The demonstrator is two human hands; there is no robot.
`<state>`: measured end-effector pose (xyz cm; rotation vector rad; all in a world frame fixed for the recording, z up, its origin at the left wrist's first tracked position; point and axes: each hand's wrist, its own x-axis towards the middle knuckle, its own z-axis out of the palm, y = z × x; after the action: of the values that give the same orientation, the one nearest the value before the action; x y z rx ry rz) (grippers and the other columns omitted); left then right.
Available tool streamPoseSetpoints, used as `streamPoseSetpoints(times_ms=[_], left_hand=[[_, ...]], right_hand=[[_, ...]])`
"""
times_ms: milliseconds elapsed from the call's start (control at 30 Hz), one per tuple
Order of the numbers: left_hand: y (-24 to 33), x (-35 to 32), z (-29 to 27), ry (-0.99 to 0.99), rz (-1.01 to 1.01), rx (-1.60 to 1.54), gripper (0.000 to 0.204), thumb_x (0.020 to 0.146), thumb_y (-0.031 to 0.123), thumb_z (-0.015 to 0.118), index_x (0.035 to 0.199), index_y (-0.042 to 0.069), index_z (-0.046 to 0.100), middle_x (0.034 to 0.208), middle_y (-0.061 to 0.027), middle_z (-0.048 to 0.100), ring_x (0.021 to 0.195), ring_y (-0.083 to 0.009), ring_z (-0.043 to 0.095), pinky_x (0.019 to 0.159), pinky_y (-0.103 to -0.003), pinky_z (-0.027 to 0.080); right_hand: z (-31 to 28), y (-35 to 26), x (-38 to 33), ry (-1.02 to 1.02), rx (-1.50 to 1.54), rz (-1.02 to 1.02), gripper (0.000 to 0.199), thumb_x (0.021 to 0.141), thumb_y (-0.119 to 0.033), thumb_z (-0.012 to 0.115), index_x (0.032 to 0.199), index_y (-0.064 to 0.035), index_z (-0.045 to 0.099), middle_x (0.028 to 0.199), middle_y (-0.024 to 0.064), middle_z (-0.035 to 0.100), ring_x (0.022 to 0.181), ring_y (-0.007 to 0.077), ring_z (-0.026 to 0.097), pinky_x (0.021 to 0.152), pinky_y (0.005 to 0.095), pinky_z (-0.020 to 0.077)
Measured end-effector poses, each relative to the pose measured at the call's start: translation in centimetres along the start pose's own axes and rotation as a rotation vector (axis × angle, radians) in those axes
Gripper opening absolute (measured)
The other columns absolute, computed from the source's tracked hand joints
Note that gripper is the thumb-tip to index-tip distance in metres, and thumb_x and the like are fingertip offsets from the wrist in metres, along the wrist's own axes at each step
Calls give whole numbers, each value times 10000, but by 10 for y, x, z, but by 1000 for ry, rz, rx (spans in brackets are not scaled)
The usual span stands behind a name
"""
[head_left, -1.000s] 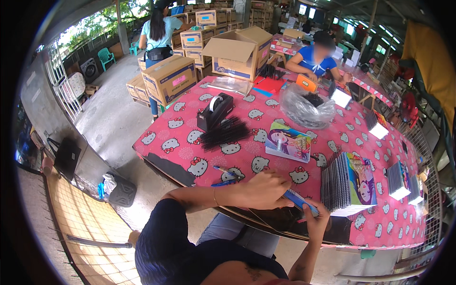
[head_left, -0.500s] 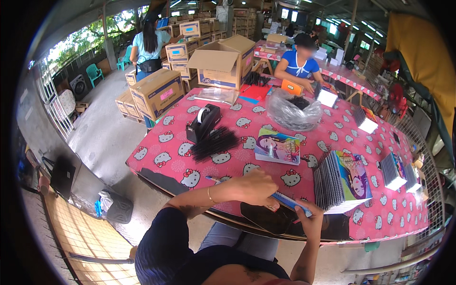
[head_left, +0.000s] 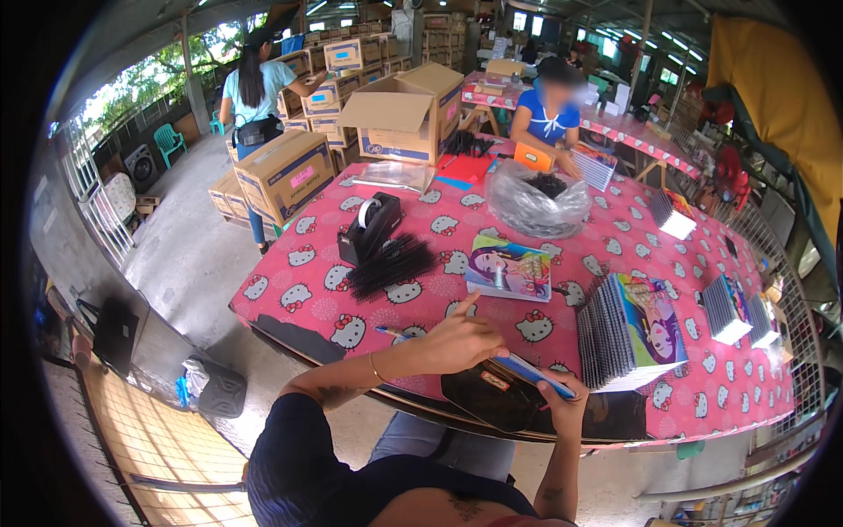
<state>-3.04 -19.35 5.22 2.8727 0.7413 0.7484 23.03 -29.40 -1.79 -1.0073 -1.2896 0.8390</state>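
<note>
A thin blue notebook (head_left: 532,374) is tilted nearly edge-on over the table's near edge. My right hand (head_left: 565,395) grips its right end, thumb along the upper edge. At the other end my left hand (head_left: 465,342) has its fingers curled against the corner, with the index finger stretched out and raised. Behind it lies a pen (head_left: 393,332). A notebook with a colourful drawn cover (head_left: 509,269) lies flat beyond my hands. To the right rises a stack of spiral-bound notebooks (head_left: 628,334).
Black spiral coils (head_left: 392,266) lie beside a black tape dispenser (head_left: 371,227). A clear plastic bag (head_left: 537,206) holds more coils. Cartons (head_left: 285,176) stand at the far left. Across the pink table (head_left: 413,307) a co-worker in blue (head_left: 546,119) handles a notebook; another person stands by the cartons.
My left index finger has straightened and lifted away from the notebook's end. The co-worker's notebook has been tilted flatter. The view has shifted slightly.
</note>
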Motion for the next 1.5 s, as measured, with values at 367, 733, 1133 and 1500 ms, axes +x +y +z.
streamPoseSetpoints(times_ms=[367,733,1133,1500], left_hand=[[2,9,-2,-95,-15,-143,258,987,325,601,921,85,671,829,-84,678,877,-293,691,1125,-589,344],[6,8,6,-51,23,102,517,951,455,596,1287,62,576,1249,-121,609,1222,-292,567,1140,-588,314],[30,-20,52,44,-36,321,816,945,572,547,1488,-23,418,1571,-243,367,1479,-402,304,1163,-646,177],[43,-32,62,-47,77,289,804,949,553,523,1480,-40,408,1548,-263,386,1467,-388,340,1172,-629,194]], right_hand=[[5,-6,-2,41,10,86,182,849,1,768,1029,18,750,996,85,764,776,56,624,684,199,487],[8,0,-2,90,-32,103,200,855,-13,770,1047,32,744,946,75,756,828,84,657,773,227,514],[28,0,10,167,-146,-5,204,851,-58,787,1032,28,747,836,57,744,764,57,643,703,227,520],[27,2,19,102,-65,-2,241,856,-43,786,1078,12,710,897,57,740,799,66,649,713,230,520]])
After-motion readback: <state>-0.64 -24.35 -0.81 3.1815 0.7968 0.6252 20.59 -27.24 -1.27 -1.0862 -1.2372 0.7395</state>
